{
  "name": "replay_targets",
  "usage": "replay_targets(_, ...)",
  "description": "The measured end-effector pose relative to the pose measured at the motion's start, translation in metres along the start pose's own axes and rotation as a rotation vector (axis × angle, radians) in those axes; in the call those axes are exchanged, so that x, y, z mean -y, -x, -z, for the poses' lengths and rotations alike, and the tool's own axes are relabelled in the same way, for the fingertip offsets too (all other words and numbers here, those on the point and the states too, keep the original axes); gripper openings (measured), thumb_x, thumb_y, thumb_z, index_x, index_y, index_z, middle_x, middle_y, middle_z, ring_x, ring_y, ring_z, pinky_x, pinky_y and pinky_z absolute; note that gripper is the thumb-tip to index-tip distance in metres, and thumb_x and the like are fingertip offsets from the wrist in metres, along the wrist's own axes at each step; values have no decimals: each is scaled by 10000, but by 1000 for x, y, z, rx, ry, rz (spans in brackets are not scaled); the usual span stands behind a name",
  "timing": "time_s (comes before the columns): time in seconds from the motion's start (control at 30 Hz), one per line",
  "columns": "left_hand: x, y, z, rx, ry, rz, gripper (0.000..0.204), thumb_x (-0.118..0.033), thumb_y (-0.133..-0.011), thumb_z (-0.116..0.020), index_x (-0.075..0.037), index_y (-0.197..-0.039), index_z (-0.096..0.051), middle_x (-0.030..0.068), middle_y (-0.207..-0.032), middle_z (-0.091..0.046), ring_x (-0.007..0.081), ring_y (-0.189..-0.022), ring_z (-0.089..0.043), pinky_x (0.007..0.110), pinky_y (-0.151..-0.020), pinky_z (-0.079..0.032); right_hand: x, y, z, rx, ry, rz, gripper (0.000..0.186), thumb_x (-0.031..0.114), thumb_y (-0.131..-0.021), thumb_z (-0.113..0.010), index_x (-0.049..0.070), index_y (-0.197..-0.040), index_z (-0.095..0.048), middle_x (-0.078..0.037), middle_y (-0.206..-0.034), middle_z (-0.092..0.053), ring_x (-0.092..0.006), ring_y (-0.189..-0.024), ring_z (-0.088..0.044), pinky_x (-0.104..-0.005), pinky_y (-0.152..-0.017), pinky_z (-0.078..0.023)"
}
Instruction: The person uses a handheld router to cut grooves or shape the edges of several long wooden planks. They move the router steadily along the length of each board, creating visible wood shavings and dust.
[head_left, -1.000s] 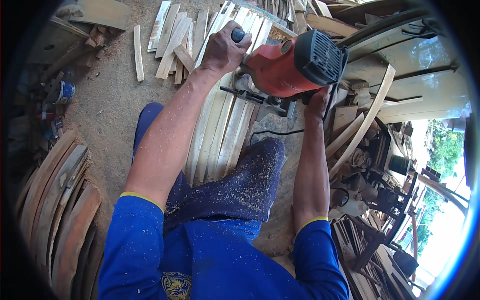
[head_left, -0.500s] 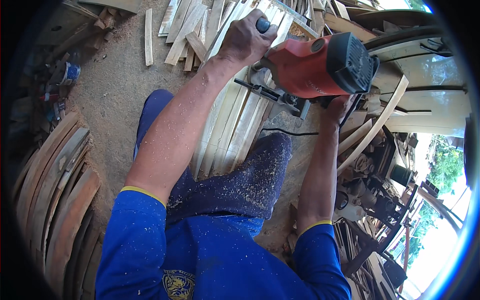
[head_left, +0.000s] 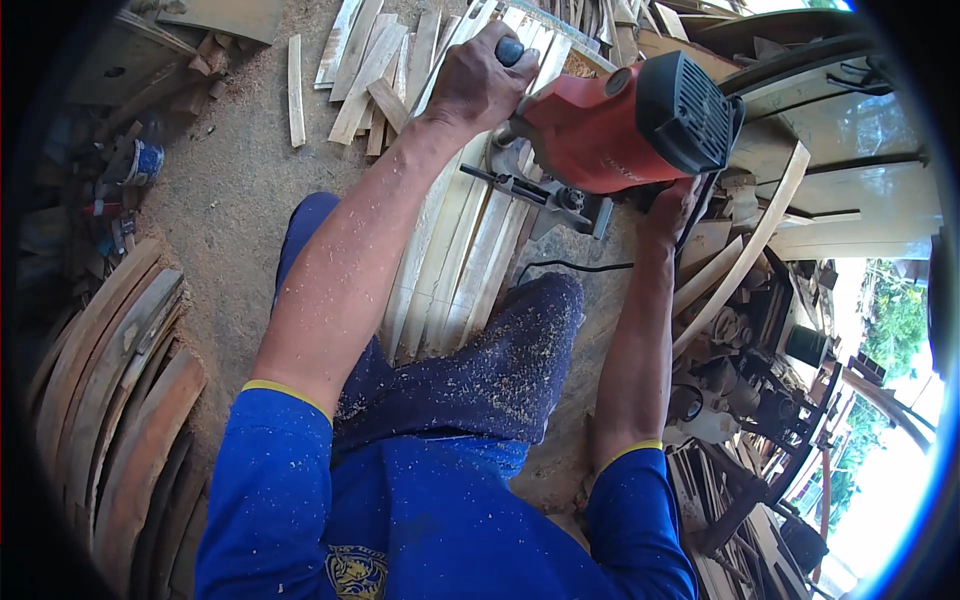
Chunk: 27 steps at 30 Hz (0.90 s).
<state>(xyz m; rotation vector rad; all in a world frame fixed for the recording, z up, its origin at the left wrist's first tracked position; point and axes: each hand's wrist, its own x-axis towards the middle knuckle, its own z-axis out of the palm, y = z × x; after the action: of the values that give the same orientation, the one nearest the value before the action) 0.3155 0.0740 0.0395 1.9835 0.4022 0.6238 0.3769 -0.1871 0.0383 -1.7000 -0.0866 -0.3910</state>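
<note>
A red router [head_left: 600,135] with a black vented end cap rests over pale wooden strips [head_left: 455,250] laid side by side in front of me. My left hand [head_left: 482,80] is wrapped round its dark round knob [head_left: 509,51]. Below the motor housing, my right hand [head_left: 672,208] grips the router's other side; its fingers are partly hidden by the tool. A metal guide fence [head_left: 550,200] with a rod sticks out from the base toward me. Where the cutter meets the wood is hidden. Sawdust flecks my forearms and dark trousers.
Curved boards [head_left: 125,400] are stacked at the left. Loose wood strips [head_left: 370,80] lie on the dusty floor ahead. A black cord [head_left: 570,265] runs near my right leg. Leaning planks [head_left: 750,250], offcuts and machine parts [head_left: 720,390] crowd the right side.
The router and both my hands have shifted slightly forward and to the left over the strips. The view has tipped a little, and both hands keep their grip.
</note>
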Motion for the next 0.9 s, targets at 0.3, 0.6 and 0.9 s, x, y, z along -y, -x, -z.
replay_targets(0.3, 6, 8, -5, 9, 30, 6, 327, -356, -842, -669, -43, -915, -610, 171, -751, -669, 342, -731, -686, 410, -686, -549, -14, 4, 3, 19, 20, 98, 285, 283, -964, -483, 47, -871, -613, 14, -709, -508, -85, -652, -492, -274, -603, -399)
replay_targets(0.6, 16, 11, -9, -21, 4, -8, 334, -373, -856, -677, -54, -933, -616, 160, -709, -648, 312, -681, -675, 392, -649, -532, -30, 1, -2, -1, 74, 110, 300, 294, -969, -492, 27, -914, -618, -12, -792, -574, -111, -722, -518, -302, -652, -417)
replay_targets(0.9, 2, 1, -2, -33, 23, -40, 344, -359, -832, -666, -24, -889, -611, 172, -735, -669, 351, -705, -681, 418, -696, -552, -1, -2, -2, 17, 35, 83, 330, 317, -978, -491, 28, -1035, -639, -17, -808, -566, -97, -738, -496, -284, -671, -407)
